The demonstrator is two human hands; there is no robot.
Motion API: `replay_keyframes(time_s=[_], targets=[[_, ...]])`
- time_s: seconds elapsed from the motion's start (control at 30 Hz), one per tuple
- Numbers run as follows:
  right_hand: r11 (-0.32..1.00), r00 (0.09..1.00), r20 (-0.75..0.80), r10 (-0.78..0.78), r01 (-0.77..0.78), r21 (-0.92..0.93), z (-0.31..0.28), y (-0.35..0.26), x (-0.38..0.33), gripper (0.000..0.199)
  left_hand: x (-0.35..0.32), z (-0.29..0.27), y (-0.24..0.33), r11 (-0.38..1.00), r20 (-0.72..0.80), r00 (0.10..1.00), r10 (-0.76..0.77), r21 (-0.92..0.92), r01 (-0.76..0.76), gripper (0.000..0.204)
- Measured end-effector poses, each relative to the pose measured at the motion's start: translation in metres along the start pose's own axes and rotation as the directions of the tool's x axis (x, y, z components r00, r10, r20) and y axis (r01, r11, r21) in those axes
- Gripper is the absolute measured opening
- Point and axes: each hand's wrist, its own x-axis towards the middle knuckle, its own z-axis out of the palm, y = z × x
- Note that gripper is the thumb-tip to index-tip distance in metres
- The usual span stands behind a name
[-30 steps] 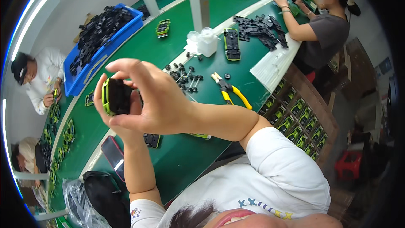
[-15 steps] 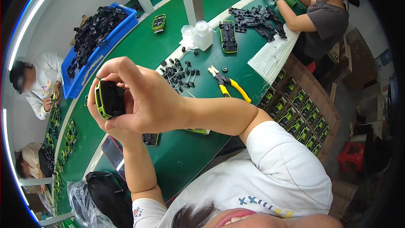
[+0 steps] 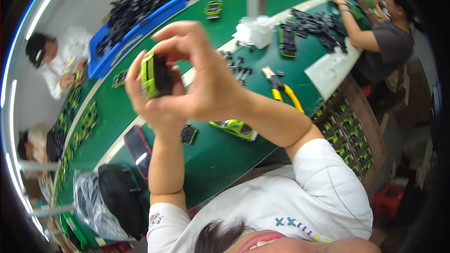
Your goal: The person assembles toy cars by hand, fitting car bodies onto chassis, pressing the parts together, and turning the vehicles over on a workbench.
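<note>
A small lime-green toy car (image 3: 148,76) is held up over the table, its black underside turned toward the right. My left hand (image 3: 161,118) wraps its fingers round the car's far left side. From the right, my right hand (image 3: 211,75) closes on the same car, thumb low beside it and fingers arched over it; the fingertips at the underside are blurred and partly hidden. Below my right wrist lies a larger green toy car (image 3: 239,129). A smaller black and green car (image 3: 188,134) rests beside my left wrist.
Yellow-handled pliers (image 3: 277,88) and wheel axles (image 3: 241,72) lie right of my hands, with white plastic containers (image 3: 258,32) and an upturned car (image 3: 287,40) beyond. Left are a phone (image 3: 137,149) and a blue bin (image 3: 97,67) of black parts. A co-worker (image 3: 386,37) sits far right.
The whole view has shifted, so the table's things appear farther right. Both hands, still round the toy car, have moved up and right in the picture. More of the larger green car shows.
</note>
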Motion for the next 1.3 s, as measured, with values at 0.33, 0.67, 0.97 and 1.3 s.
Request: replay_keyframes(time_s=[0.33,0.67,0.97,1.3], targets=[[0.996,0.999,0.036,-0.012,0.015,-0.092,-0.001,0.012,0.002,0.087,0.001,0.001,0.001,0.991,0.026,1.0,0.006,0.131,-0.009,0.058],[0.989,0.998,0.04,-0.049,0.054,-0.14,-0.003,0.017,0.003,0.087,0.001,0.002,-0.002,0.984,0.039,0.997,0.074,0.158,-0.079,0.058],[0.986,0.998,-0.005,-0.068,0.067,-0.151,0.0,0.018,0.0,0.079,-0.001,0.003,-0.003,0.991,0.045,0.999,0.006,0.13,-0.012,0.057],[0.961,0.995,-0.024,-0.098,0.088,-0.261,0.004,0.02,0.001,0.08,0.002,0.003,-0.003,0.991,0.034,0.991,-0.131,0.039,0.13,0.054]])
